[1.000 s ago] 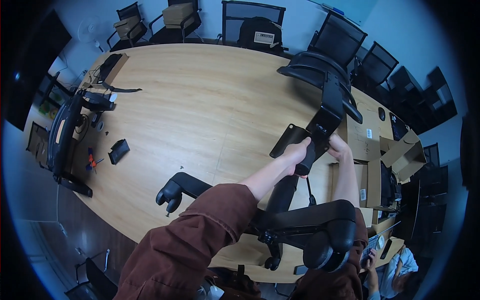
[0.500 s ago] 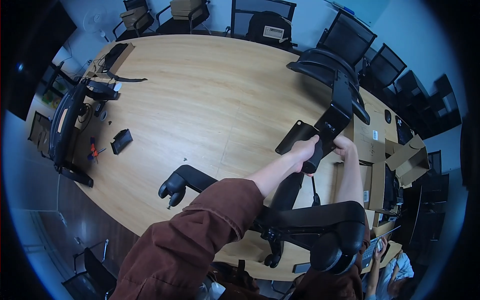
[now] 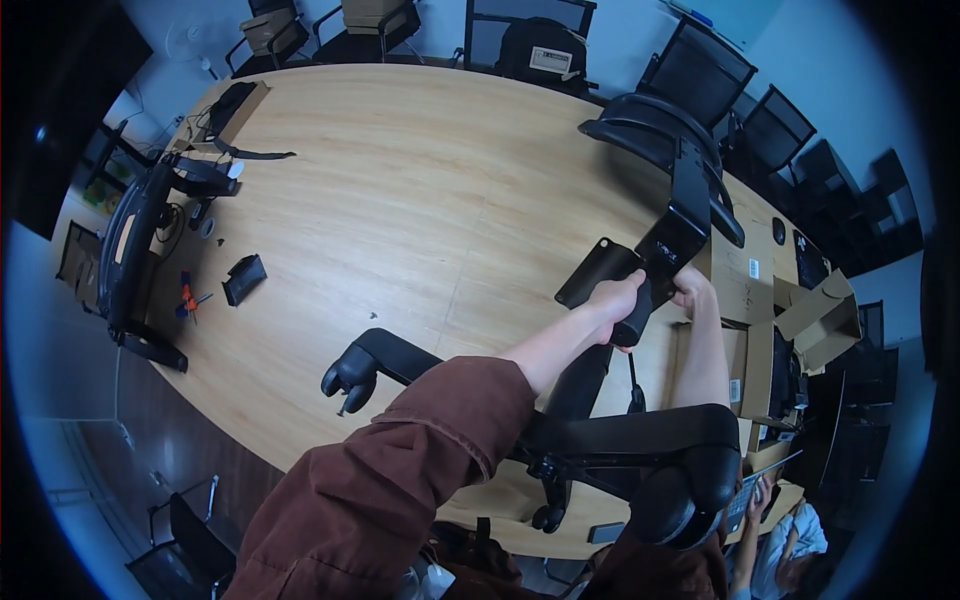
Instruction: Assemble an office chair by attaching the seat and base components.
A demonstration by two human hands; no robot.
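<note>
A black chair-like assembly lies across the right half of the table point(image 3: 400, 180). It has a legged base with casters point(image 3: 560, 440), a post point(image 3: 580, 385), a flat bracket point(image 3: 675, 235) and a curved frame point(image 3: 650, 130) at its far end. My left hand point(image 3: 612, 303) is wrapped round a thick black cylindrical piece beside the post's upper end. A black plate with a hole point(image 3: 600, 272) sits just beyond that hand. My right hand point(image 3: 693, 288) is at the bracket's right side, its fingers bent in behind the black part and partly hidden.
Cardboard boxes point(image 3: 758, 370) stand along the right edge. Another curved black frame point(image 3: 140, 240), an orange-and-blue tool point(image 3: 188, 296) and a black pouch-like piece point(image 3: 243, 279) are at the left. A co-worker point(image 3: 790, 550) handles a laptop at lower right. Chairs point(image 3: 700, 75) line the far side.
The view has shifted slightly. Both hands keep nearly the same place on the black assembly; the right hand's fingers have moved a little at the bracket.
</note>
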